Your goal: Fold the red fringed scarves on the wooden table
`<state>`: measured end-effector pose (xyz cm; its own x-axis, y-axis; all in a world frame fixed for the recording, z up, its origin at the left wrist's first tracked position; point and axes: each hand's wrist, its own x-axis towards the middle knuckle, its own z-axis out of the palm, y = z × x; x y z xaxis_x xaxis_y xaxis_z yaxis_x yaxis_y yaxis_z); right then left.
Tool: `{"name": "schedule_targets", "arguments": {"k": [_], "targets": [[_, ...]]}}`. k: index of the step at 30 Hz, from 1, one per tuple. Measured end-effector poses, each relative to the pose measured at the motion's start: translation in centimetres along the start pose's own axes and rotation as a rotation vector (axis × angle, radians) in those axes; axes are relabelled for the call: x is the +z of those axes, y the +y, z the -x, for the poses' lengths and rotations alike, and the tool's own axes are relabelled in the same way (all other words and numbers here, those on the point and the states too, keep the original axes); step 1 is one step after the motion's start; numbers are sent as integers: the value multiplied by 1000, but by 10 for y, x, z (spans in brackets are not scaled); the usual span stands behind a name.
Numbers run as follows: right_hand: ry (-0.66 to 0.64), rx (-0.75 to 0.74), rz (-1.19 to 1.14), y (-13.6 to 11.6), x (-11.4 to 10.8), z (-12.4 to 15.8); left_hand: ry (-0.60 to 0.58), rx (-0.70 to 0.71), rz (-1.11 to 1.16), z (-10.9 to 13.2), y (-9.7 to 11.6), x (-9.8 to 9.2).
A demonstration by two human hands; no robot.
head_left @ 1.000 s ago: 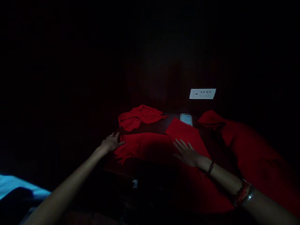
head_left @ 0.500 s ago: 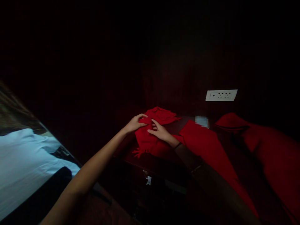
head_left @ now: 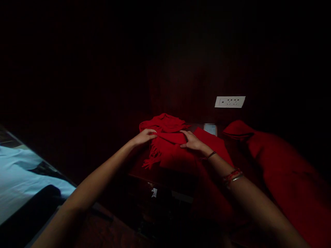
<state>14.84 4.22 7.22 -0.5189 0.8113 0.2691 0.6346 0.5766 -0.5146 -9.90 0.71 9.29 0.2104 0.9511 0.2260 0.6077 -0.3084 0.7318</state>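
Note:
A red scarf (head_left: pixel 172 156) with fringed ends lies on a dark tabletop, one layer of it raised between my hands. The fingers of my left hand (head_left: pixel 145 136) pinch the raised fold at its left end, above the fringe. At the fold's right end, my right hand (head_left: pixel 191 140) has its thumb below and fingers above, closed round the cloth. Behind the fold lies a bunched part of red cloth (head_left: pixel 164 121), also fringed at its right. Whether it belongs to the same scarf I cannot tell.
More red cloth (head_left: pixel 276 162) spreads over the right side. A small blurred pale rectangle (head_left: pixel 210 129) lies at the table's back, below a white wall socket (head_left: pixel 230 102). White bedding (head_left: pixel 23 179) is at the left. A white tag (head_left: pixel 154 192) shows below the table's front edge.
My hands have moved apart, the right one to the right, and a fold of the scarf is now stretched between them. The view has turned slightly to the right.

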Motion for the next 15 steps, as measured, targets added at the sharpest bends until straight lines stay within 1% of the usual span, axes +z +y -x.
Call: {"name": "schedule_targets", "arguments": {"k": [1,3,4,6,8,9,10,11,12,13,14,15], "targets": [[21,-62,-23,-3,-3,4,28,54,-9,-7,13,0],[75,-198,-91,-10,-13,9,12,181,-63,-21,45,2],[88,-234,-127,-14,-19,10,16,244,-91,-27,62,4],[88,-230,-197,-14,-35,9,40,344,-104,-39,94,12],[127,-168,-261,-3,-55,7,80,383,-59,-46,113,25],[177,-138,-290,7,-65,8,83,373,-26,-48,116,35],[238,-111,-316,18,-75,10,59,349,1,-48,115,47],[292,-76,-336,30,-84,15,11,318,10,-47,111,61],[316,-30,-348,42,-93,20,-54,283,-6,-45,104,77],[292,29,-351,53,-100,28,-132,254,-53,-43,96,93],[222,99,-343,63,-106,36,-170,241,-129,-40,87,110],[120,180,-323,71,-111,46,-183,234,-219,-36,78,127]]}}
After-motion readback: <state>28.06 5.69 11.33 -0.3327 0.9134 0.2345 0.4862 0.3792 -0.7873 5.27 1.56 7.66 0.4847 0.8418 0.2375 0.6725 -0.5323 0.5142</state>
